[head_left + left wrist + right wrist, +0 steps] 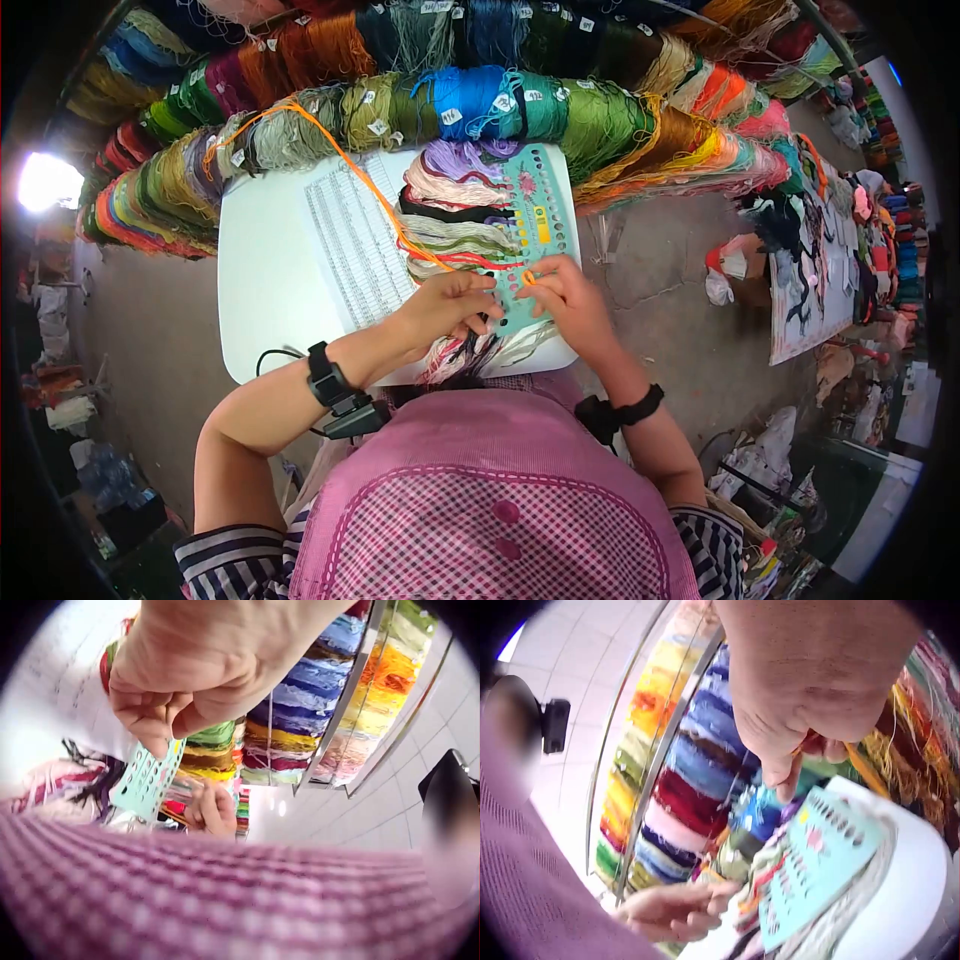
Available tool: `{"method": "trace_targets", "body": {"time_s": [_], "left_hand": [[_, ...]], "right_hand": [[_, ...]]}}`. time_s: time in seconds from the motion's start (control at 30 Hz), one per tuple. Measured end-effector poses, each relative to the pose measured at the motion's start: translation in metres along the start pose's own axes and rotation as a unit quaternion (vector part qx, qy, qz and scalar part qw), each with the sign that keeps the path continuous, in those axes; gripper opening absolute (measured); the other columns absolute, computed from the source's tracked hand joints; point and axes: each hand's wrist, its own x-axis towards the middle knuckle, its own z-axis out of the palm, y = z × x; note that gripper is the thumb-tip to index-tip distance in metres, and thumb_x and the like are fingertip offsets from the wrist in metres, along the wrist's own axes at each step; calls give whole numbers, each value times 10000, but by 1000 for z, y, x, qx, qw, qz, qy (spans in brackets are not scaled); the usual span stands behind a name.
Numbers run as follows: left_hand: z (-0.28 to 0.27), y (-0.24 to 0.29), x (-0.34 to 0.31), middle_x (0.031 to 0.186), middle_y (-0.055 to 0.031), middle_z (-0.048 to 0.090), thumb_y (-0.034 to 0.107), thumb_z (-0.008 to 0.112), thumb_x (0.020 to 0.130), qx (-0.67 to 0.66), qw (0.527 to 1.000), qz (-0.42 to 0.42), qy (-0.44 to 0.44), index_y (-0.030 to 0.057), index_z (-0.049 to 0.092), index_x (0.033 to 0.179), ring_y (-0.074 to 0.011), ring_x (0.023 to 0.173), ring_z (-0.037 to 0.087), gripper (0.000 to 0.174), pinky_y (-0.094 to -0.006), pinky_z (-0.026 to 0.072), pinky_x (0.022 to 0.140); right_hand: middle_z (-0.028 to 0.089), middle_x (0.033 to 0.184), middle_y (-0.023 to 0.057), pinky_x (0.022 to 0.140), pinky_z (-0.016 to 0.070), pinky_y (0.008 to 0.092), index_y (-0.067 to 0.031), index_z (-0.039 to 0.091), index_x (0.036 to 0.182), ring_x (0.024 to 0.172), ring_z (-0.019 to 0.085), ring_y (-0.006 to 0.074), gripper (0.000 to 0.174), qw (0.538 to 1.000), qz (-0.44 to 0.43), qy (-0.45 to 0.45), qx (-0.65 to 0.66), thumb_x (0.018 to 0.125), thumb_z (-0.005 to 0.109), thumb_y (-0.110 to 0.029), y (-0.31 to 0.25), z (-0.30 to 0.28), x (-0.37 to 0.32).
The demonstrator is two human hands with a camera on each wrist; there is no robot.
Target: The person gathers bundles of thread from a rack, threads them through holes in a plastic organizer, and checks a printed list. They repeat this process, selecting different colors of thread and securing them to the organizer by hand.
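An orange thread (345,155) runs down from the rack to the mint-green punched card (515,200) on the white board (240,290). My right hand (572,305) pinches orange thread over the card's right side, where a small loop shows at the fingertips. In the right wrist view the orange thread (866,766) trails from under that hand. Beside it, over the card's lower left edge, my left hand (445,308) has loosely bent fingers, with a gap between thumb and finger in the left wrist view. Bundles of coloured thread (450,225) hang from the card's holes.
A printed number sheet (355,230) lies on the board's left part. Behind the board, racks carry thick thread skeins (480,105) with white number tags. A second white board (815,270) with dark threads stands at the right. Tiled floor (660,330) lies between.
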Motion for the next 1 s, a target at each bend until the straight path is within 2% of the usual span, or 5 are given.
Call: {"method": "trace_targets", "body": {"time_s": [0.23,0.53,0.63,0.7,1.0], "left_hand": [[8,-10,12,1006,-65,671,114,587,925,-166,986,-3,0,1,435,1303,-75,713,613,423,-189,478,604],[19,-13,13,966,-54,663,121,590,929,-197,980,10,6,2,499,1253,-81,719,603,357,-198,471,625],[9,-14,17,953,-45,657,131,589,936,-189,981,46,-22,11,570,1185,-78,732,603,276,-202,479,635],[8,-12,22,946,-47,659,131,590,937,-127,989,80,-1,14,598,1144,-84,740,616,238,-204,498,648],[9,-10,43,850,-114,686,121,638,889,-37,993,65,88,-40,666,963,-145,723,684,179,-232,571,658]], "right_hand": [[700,842,50,618,486,254,-15,633,884,724,630,88,51,996,-37,63,-46,847,656,-41,32,18,14],[641,803,120,574,508,335,-71,630,855,689,644,282,171,954,-199,117,-193,714,723,-41,31,19,11],[648,779,77,542,478,282,-53,628,879,620,619,184,190,949,-212,99,-210,723,736,-55,17,15,6],[630,749,4,527,422,209,-30,625,903,593,525,48,193,995,-68,61,-49,750,735,-73,10,11,5],[605,742,-39,542,393,168,-8,617,947,622,466,-14,204,998,-26,47,-23,782,715,-76,11,15,5]]}}
